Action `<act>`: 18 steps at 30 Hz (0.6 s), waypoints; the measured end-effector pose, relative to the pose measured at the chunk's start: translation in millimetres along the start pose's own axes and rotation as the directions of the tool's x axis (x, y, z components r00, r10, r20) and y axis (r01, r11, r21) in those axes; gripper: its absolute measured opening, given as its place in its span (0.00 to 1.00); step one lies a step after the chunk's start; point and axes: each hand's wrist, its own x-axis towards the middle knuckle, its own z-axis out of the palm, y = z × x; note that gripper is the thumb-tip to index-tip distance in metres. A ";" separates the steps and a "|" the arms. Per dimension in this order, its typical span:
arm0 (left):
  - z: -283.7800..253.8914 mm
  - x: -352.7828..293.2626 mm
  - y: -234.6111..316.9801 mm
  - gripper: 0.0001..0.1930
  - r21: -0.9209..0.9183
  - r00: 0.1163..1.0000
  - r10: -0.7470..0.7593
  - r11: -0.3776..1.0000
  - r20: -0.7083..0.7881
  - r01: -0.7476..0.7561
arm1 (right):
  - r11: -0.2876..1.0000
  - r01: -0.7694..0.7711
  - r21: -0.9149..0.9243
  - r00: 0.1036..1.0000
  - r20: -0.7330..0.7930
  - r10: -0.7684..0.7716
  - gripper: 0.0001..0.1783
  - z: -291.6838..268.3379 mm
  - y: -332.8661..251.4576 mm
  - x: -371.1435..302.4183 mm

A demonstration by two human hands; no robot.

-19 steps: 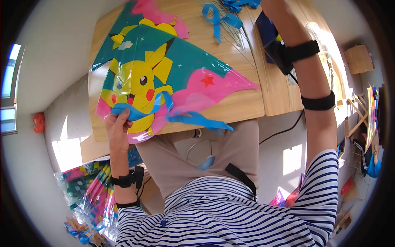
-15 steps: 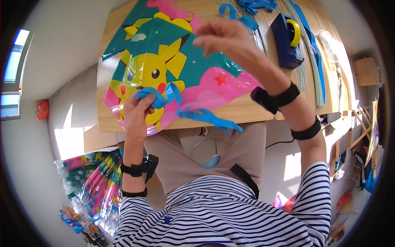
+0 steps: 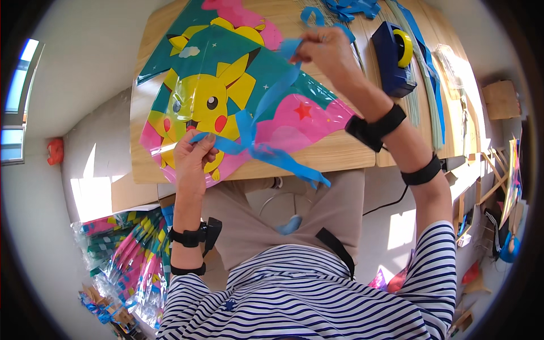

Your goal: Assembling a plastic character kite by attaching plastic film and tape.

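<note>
A thin blue ribbon [image 3: 274,95] runs between my two hands above a shiny plastic kite sheet [image 3: 286,124] printed with a yellow cartoon animal. My left hand [image 3: 194,154], over the sheet's near left part, pinches one stretch of the ribbon between thumb and fingers. At the upper right of the sheet my right hand [image 3: 326,52] is closed on another stretch, held up and away from the left. Between them the ribbon twists and crosses, and a loose tail hangs past the table's front edge.
A dark blue tape dispenser [image 3: 392,59] with a yellow roll stands on the wooden table [image 3: 340,152] at right. Beyond it lie a bundle of thin pale rods [image 3: 433,107] and more blue ribbon [image 3: 354,8]. Folded printed sheets [image 3: 122,249] hang below at left.
My right hand, which showed no ribbon before, now grips a stretch of it, drawn out toward the upper right. The left hand keeps its pinch and has barely moved.
</note>
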 end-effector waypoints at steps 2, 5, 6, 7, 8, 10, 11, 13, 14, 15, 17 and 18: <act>-16.4 1.2 -10.4 0.06 0.001 0.999 -0.016 1.000 -0.041 0.016 | 0.830 0.254 -0.497 0.905 -0.181 -0.385 0.12 -48.3 -26.6 61.9; -38.5 -7.9 -26.7 0.06 -0.034 0.993 -0.058 0.998 -0.106 0.054 | 0.872 0.332 -0.360 0.811 -0.363 -0.459 0.05 -90.5 -98.0 110.8; -38.9 -4.2 -32.0 0.06 -0.033 0.992 -0.073 0.997 -0.102 0.070 | 0.825 0.369 -0.428 0.696 -0.460 -0.551 0.05 -97.8 -104.2 122.0; -40.4 -4.6 -35.2 0.06 -0.029 0.990 -0.089 0.996 -0.110 0.086 | 0.748 0.415 -0.518 0.611 -0.450 -0.651 0.04 -107.3 -99.7 135.4; -42.2 -8.2 -37.4 0.06 -0.028 0.986 -0.104 0.994 -0.127 0.102 | 0.661 0.452 -0.600 0.521 -0.423 -0.741 0.04 -114.3 -95.3 149.2; -44.2 -13.5 -38.9 0.06 -0.006 0.986 -0.112 0.994 -0.121 0.112 | 0.592 0.483 -0.645 0.464 -0.385 -0.798 0.05 -119.2 -82.7 167.1; -46.0 -15.7 -39.5 0.06 0.003 0.988 -0.112 0.994 -0.110 0.113 | 0.620 0.488 -0.614 0.501 -0.384 -0.775 0.05 -116.2 -72.5 170.2; -46.0 -16.9 -40.2 0.06 0.023 0.988 -0.119 0.992 -0.101 0.122 | 0.659 0.531 -0.532 0.561 -0.362 -0.744 0.05 -112.7 -47.6 180.8; -44.1 -16.7 -38.7 0.06 0.034 0.987 -0.123 0.991 -0.104 0.127 | 0.668 0.569 -0.478 0.580 -0.342 -0.739 0.04 -110.3 -36.3 187.5; -42.1 -15.3 -37.9 0.06 0.045 0.986 -0.127 0.990 -0.105 0.132 | 0.675 0.604 -0.424 0.597 -0.321 -0.735 0.04 -109.8 -24.4 192.0; -42.1 -14.1 -39.9 0.06 0.038 0.986 -0.132 0.990 -0.097 0.136 | 0.893 0.426 -0.141 0.833 -0.323 -0.449 0.03 -94.4 -13.6 189.0; -41.6 -13.1 -40.7 0.06 0.033 0.987 -0.133 0.990 -0.089 0.137 | 0.954 0.299 -0.004 0.914 -0.286 -0.287 0.03 -89.5 -6.8 185.5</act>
